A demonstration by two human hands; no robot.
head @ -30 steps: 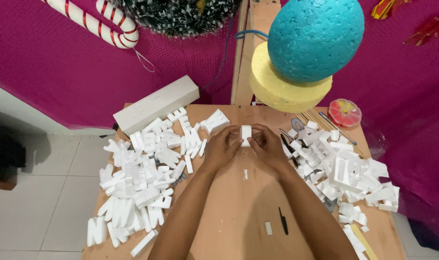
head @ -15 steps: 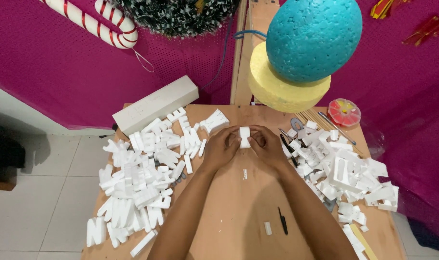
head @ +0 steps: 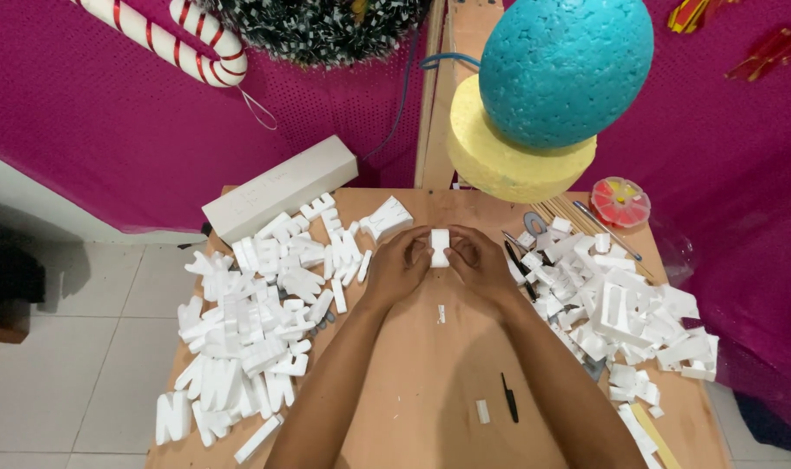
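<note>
Foam piece (head: 440, 247), small, white and blocky, sits pinched between your 2 hands near the middle of the wooden table (head: 430, 365), toward its far edge. Your left hand (head: 399, 266) curls its fingers closed on the piece's left side; your right hand (head: 481, 262) does the same on its right side. White foam letters (head: 257, 321) are heaped along the table's left edge, and foam offcuts (head: 617, 304) along its right edge. A black blade (head: 508, 398) lies near the front edge.
</note>
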